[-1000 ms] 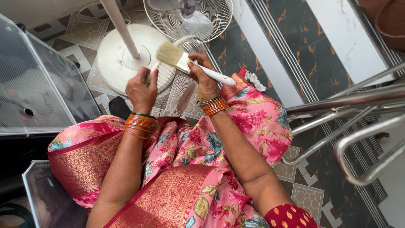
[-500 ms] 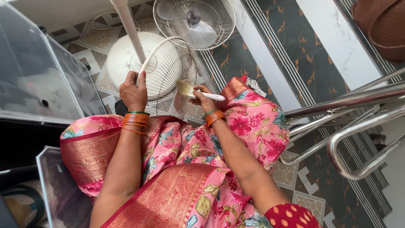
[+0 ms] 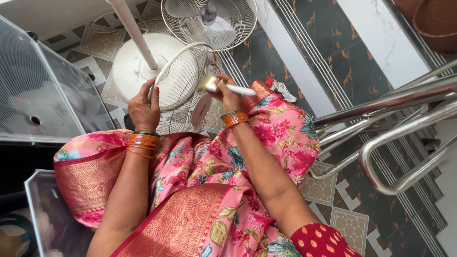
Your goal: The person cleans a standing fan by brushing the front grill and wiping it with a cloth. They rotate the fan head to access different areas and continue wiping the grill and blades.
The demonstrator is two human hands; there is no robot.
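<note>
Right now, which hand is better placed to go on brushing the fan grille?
Probably the right hand: it grips the white-handled paintbrush with the bristles against the wire fan grille. The left hand is occupied, its fingers clasping the grille's rim to steady it.

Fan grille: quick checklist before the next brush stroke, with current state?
1. Left hand grips the fan grille rim: ok.
2. Right hand closed on the paintbrush handle: ok.
3. Bristles on the grille wires: cannot tell, tip is blurred.
4. Grille propped tilted against the lap, over the white fan base: ok.
5. Second grille with the blades lies apart from the stroke: ok.
6. Metal railing clear of the right elbow: ok.
</note>
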